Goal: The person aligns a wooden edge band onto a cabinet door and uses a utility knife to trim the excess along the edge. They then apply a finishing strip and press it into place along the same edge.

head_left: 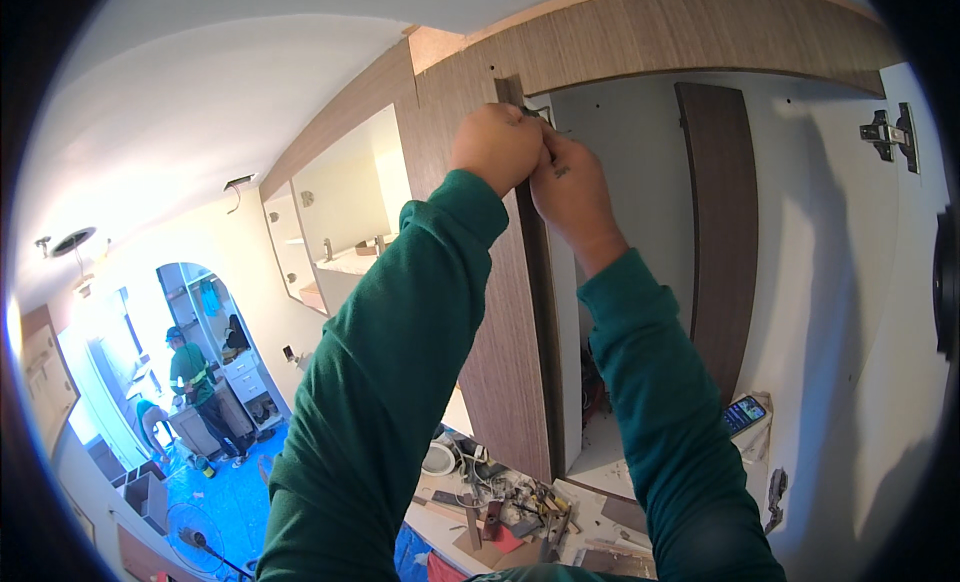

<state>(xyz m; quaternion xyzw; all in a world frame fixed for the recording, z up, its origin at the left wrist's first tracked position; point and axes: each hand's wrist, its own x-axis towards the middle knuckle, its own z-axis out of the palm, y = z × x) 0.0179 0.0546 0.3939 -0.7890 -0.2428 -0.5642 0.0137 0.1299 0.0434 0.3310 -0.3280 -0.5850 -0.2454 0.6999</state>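
Both my arms, in green sleeves, reach up to the top corner of an open wall cabinet with a wood-grain front panel [465, 272]. My left hand [497, 147] is a closed fist at the panel's upper edge, beside a notch cut in the wood. Against it presses my right hand [577, 197], its fingers pinched together. A small dark piece [540, 112] pokes out just above the fingers; its kind is too small to make out, and my hands cover whatever else they grip.
Inside the cabinet a dark wood board [715, 232] leans upright, and a phone [744, 415] lies on its floor. Metal hinges [890, 137] sit on the right side. Below, a worktop holds heaped tools and scraps [510, 497]. A standing fan [195, 532] and two people [190, 372] are far left.
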